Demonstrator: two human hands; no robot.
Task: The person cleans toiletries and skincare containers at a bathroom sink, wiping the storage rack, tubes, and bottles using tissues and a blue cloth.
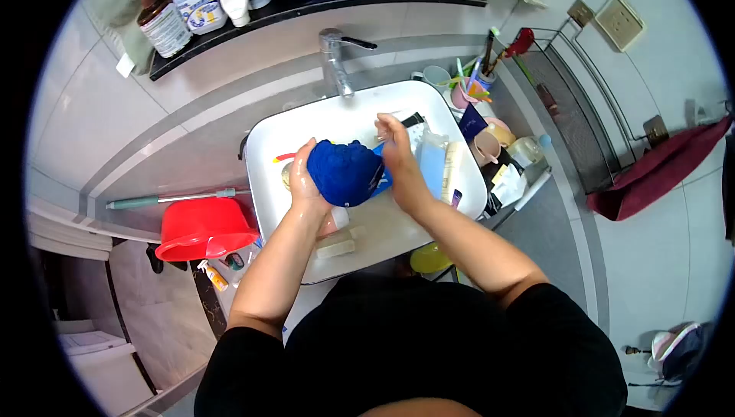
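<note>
A bunched deep-blue cloth (344, 172) is held up over the white sink (268, 218). My left hand (305, 183) looks wet and is closed around the cloth's left side. At its right edge is my right hand (400, 158), fingers stretched out and slightly curved, palm toward the cloth; I cannot tell whether it touches. Beneath and beside the hands, the sink holds tubes and packs, among them a light-blue pack (432, 166) and a cream tube (452, 170). A clear whitish block-like item (337, 245) lies at the sink's front.
A chrome faucet (334, 61) stands behind the sink. Bottles line a black shelf (306, 7) above. Cups and toothbrushes crowd the counter at right, near a wire rack (574, 103) with a maroon towel (658, 172). A red basin (203, 229) is at left.
</note>
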